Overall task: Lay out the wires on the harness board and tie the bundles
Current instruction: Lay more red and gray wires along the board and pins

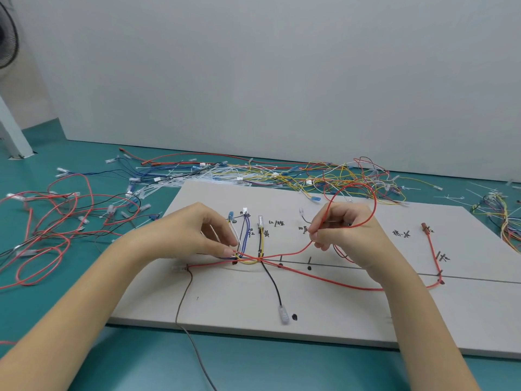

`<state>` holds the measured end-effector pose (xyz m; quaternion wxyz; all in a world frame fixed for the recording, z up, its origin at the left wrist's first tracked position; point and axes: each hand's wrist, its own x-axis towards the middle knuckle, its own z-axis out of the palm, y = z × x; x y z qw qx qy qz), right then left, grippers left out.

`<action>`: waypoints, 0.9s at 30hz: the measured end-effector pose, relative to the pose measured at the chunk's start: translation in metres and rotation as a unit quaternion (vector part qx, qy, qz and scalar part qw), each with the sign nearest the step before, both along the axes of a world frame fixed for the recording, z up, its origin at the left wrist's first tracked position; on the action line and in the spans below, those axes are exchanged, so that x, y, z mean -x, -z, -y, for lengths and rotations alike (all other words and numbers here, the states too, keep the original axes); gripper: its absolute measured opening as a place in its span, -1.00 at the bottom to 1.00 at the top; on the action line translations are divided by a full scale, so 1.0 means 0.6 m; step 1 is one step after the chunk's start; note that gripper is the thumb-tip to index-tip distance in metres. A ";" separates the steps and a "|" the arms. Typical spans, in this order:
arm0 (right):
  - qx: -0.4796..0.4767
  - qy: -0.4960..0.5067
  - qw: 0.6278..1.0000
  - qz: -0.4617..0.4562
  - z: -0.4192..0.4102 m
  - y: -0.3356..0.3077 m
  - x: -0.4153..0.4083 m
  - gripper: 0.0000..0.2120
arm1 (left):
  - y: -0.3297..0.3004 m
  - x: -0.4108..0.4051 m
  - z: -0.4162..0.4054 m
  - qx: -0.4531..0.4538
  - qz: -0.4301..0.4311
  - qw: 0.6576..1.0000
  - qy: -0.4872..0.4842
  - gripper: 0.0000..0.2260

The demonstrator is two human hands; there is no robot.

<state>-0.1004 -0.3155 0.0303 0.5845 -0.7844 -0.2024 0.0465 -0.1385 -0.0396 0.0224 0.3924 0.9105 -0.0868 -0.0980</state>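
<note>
Both hands pinch the red wire [284,253]: left hand [197,232] at the crossing, right hand [344,232] holding its loop (slack). A tug could drag the laid wires [245,235] off the board [324,306].

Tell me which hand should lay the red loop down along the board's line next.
Probably the right hand: it already pinches the red wire below the raised loop, above the line. The left hand pins the wires' crossing.

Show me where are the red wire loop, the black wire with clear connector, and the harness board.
red wire loop [374,203], head view, right side.
black wire [275,283], head view, middle.
harness board [324,311], head view, bare surface.
</note>
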 end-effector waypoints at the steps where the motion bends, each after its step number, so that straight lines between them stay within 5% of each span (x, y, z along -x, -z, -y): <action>1: 0.001 0.000 1.000 0.000 0.000 0.000 0.000 -0.71 | 0.001 0.000 0.001 -0.002 0.002 1.000 0.001 -0.89; 27: -0.015 0.014 1.000 -0.013 0.000 0.004 -0.002 -0.81 | 0.005 0.003 0.011 -0.017 0.007 1.000 0.001 -0.91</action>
